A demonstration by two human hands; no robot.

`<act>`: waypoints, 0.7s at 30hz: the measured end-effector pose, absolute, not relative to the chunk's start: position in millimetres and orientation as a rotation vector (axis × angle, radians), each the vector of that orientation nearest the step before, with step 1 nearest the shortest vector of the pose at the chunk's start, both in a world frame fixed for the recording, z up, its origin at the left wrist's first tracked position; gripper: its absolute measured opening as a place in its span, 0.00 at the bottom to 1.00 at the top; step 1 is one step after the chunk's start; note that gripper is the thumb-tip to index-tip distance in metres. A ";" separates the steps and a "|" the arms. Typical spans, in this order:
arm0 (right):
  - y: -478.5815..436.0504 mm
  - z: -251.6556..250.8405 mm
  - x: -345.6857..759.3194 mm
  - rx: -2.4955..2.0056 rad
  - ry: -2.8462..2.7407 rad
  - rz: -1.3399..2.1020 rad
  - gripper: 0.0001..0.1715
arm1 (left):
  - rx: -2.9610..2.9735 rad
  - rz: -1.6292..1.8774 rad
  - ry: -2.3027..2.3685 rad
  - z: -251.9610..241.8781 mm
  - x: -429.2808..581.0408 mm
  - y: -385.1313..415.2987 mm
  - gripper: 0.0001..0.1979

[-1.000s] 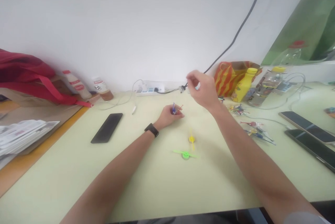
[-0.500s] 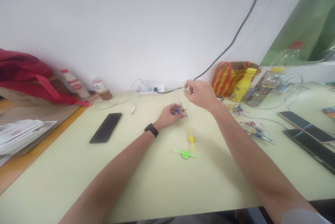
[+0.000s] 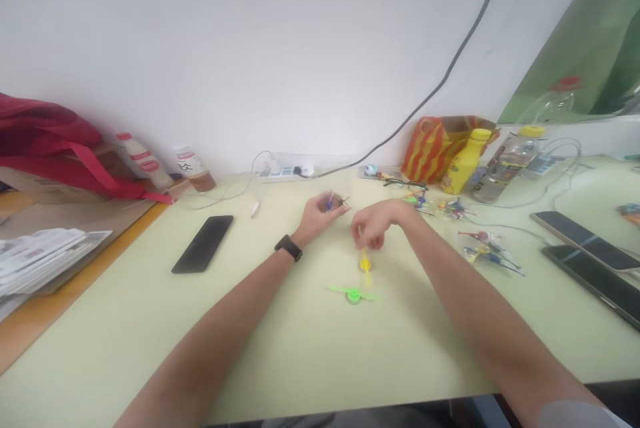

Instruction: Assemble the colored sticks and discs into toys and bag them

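Observation:
Between the thumb and fingers of my left hand [image 3: 320,216] is a small blue toy [image 3: 330,201] with thin dark rods sticking out; my fingers hide part of it. My right hand [image 3: 371,225] hangs lower and to the right, its fingers curled down and closed on the far blade of a yellow propeller [image 3: 365,265]. This propeller lies on the table and has a round hub. Just in front of it rests a green propeller [image 3: 354,295] of the same shape, touched by neither hand.
Small colourful toys [image 3: 487,251] lie in clusters to the right, near glasses [image 3: 405,183], a yellow bottle [image 3: 466,161] and a striped bag [image 3: 425,148]. A black phone [image 3: 203,245] lies left. A power strip [image 3: 285,173] is by the wall; two phones [image 3: 590,241] sit far right.
My right hand has come down and toward me, from above the table to the yellow propeller. My left hand has shifted slightly away and left, turning the blue toy.

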State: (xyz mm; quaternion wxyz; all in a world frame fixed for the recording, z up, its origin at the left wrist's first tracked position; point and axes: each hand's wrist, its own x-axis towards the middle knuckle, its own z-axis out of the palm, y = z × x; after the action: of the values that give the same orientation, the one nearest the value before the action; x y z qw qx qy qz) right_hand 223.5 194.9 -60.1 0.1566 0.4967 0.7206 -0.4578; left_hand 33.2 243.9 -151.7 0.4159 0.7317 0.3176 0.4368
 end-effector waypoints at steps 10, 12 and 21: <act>177.1 -21.0 231.2 1.309 2.561 -1.378 0.07 | 1.832 1.007 0.814 -157.4 30.7 248.2 0.19; 166.1 -5.2 234.9 1.443 2.751 -1.303 0.08 | 1.806 0.977 0.853 -159.2 31.6 248.1 0.20; 164.8 -0.7 232.2 2.109 3.506 -0.618 0.04 | 1.736 1.039 0.804 -161.8 36.3 244.2 0.20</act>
State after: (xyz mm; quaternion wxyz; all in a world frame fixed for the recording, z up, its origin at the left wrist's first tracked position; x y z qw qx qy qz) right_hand 232.2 164.8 -0.7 -0.4775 0.4478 0.7445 -0.1312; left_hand 36.3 244.2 -161.8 0.4635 0.7066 0.3272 0.4229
